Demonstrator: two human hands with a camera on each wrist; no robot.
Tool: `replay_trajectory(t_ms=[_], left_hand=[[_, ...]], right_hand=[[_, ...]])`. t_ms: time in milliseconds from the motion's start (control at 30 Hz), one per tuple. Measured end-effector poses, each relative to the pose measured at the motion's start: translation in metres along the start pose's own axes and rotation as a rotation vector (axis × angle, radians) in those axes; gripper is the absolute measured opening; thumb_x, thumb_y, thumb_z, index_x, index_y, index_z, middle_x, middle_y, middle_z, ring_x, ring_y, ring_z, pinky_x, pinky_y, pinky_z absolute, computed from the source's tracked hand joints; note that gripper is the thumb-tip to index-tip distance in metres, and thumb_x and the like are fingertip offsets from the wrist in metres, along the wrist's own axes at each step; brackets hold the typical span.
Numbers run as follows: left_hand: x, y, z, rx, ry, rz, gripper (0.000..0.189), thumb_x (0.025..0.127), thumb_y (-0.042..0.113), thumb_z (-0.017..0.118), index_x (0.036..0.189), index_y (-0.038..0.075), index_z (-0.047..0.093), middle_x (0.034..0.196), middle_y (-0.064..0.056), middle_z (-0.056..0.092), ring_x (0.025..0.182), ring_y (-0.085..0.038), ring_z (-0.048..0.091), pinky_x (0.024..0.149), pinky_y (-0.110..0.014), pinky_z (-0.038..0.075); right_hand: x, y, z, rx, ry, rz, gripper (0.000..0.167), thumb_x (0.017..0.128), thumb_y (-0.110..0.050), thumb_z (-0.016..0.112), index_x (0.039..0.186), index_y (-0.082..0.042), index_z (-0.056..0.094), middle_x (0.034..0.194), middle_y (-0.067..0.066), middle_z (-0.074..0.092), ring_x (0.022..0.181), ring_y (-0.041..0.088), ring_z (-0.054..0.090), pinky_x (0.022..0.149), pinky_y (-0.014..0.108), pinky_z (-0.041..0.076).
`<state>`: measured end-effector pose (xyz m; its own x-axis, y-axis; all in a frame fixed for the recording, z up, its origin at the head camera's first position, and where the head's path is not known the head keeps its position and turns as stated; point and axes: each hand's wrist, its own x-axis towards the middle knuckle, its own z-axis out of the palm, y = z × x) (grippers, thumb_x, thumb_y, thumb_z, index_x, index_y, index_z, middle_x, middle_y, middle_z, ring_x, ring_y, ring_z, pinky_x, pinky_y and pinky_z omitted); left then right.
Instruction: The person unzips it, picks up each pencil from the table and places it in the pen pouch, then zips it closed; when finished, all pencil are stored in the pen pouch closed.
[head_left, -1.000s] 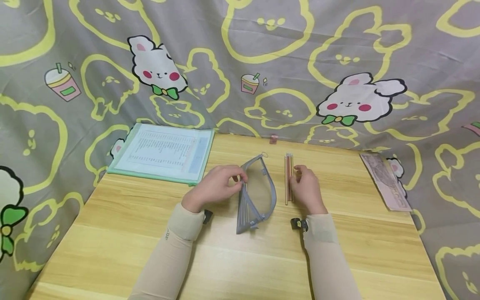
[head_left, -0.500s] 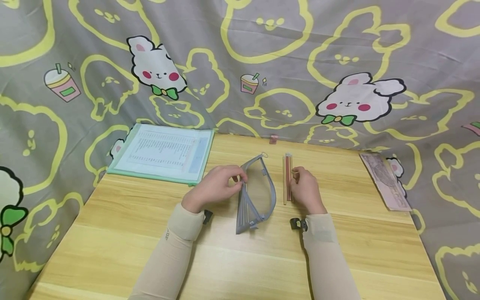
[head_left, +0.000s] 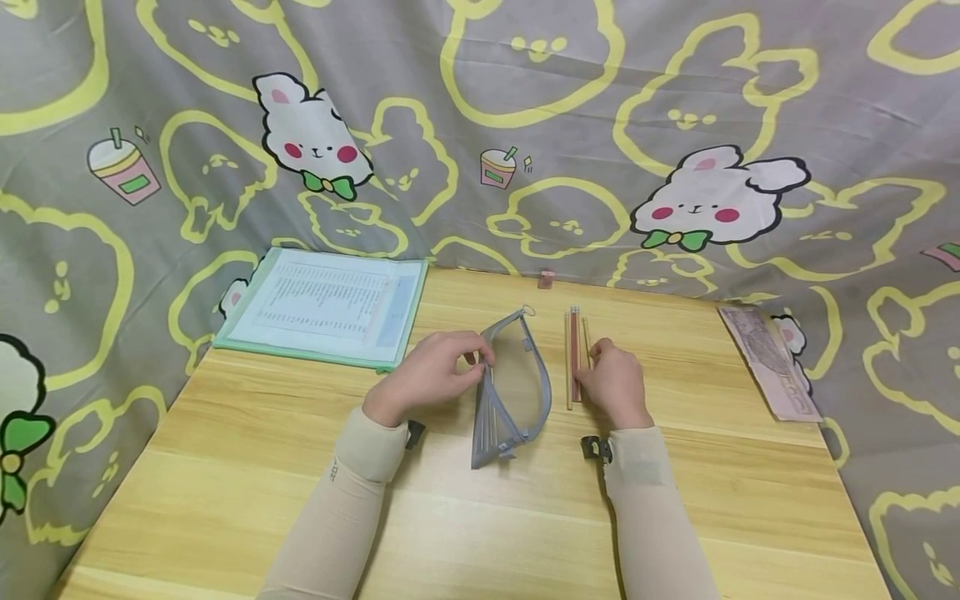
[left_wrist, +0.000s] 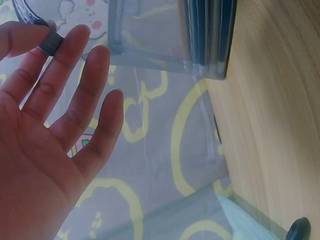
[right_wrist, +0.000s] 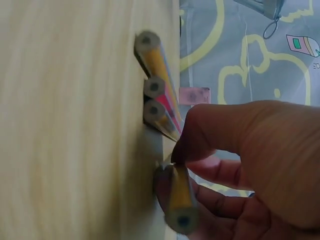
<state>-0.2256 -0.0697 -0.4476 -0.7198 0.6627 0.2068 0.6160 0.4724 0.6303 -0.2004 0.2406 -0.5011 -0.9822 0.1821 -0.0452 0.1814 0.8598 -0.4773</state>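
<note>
My left hand [head_left: 435, 367] pinches the rim of a grey zippered mesh pencil pouch [head_left: 487, 433], which stands with its mouth spread wide. In the left wrist view, thumb and finger grip a small dark tab [left_wrist: 50, 42], and several pencils [left_wrist: 205, 35] show inside the mesh. To the right of the pouch, my right hand [head_left: 615, 379] pinches one yellow pencil [right_wrist: 181, 195] between thumb and fingers, slightly apart from the others. Beside it, a few loose pencils [head_left: 574, 358] lie side by side on the table, yellowish and red, their flat ends showing in the right wrist view.
A green-edged document folder [head_left: 322, 304] with a printed sheet lies at the back left of the wooden table [head_left: 480, 533]. Toward the right edge lies a pinkish banknote-like paper [head_left: 771, 362]. A small pink item [head_left: 547, 280] is by the patterned curtain [head_left: 420, 125].
My right hand has drawn one pencil away to the right, opening a gap between it and the other pencils. The left hand and the pouch have stayed in place.
</note>
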Motion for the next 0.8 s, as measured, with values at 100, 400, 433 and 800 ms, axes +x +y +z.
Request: replay_trajectory(t_ms=[100,400,433,800], left_hand=[[0.0,0.0,0.0,0.001,-0.001,-0.002,0.014,0.097,0.01,0.067,0.107,0.014,0.076,0.104,0.005,0.076,0.099,-0.025,0.072,0.09,-0.046,0.061],[0.0,-0.002,0.0,-0.014,-0.002,-0.005,0.014,0.097,0.009,0.067,0.108,0.01,0.076,0.104,0.004,0.076,0.099,-0.025,0.072,0.09,-0.047,0.061],[0.0,-0.001,0.0,-0.015,-0.002,-0.006,0.014,0.097,0.009,0.067,0.108,0.01,0.076,0.104,0.004,0.076,0.099,-0.025,0.072,0.09,-0.047,0.061],[0.0,-0.001,0.0,-0.006,-0.001,-0.002,0.014,0.098,0.01,0.067,0.108,0.013,0.076,0.104,0.005,0.076,0.099,-0.025,0.072,0.089,-0.046,0.061]], right_hand=[[0.0,0.001,-0.003,0.034,-0.03,0.0,0.037,0.09,-0.02,0.077,0.117,0.002,0.064,0.105,0.02,0.076,0.085,0.031,0.068,0.075,0.045,0.057],[0.001,0.002,-0.015,0.225,-0.137,0.038,0.044,0.091,-0.021,0.078,0.127,0.0,0.066,0.101,0.013,0.075,0.086,0.024,0.068,0.073,0.033,0.053],[0.001,0.001,-0.016,0.254,-0.143,0.034,0.043,0.091,-0.019,0.078,0.128,0.0,0.066,0.101,0.013,0.075,0.083,0.022,0.068,0.071,0.031,0.052],[-0.015,-0.022,-0.043,0.579,-0.281,-0.051,0.043,0.096,0.0,0.069,0.137,0.006,0.058,0.108,0.018,0.067,0.085,0.018,0.07,0.081,0.042,0.067]])
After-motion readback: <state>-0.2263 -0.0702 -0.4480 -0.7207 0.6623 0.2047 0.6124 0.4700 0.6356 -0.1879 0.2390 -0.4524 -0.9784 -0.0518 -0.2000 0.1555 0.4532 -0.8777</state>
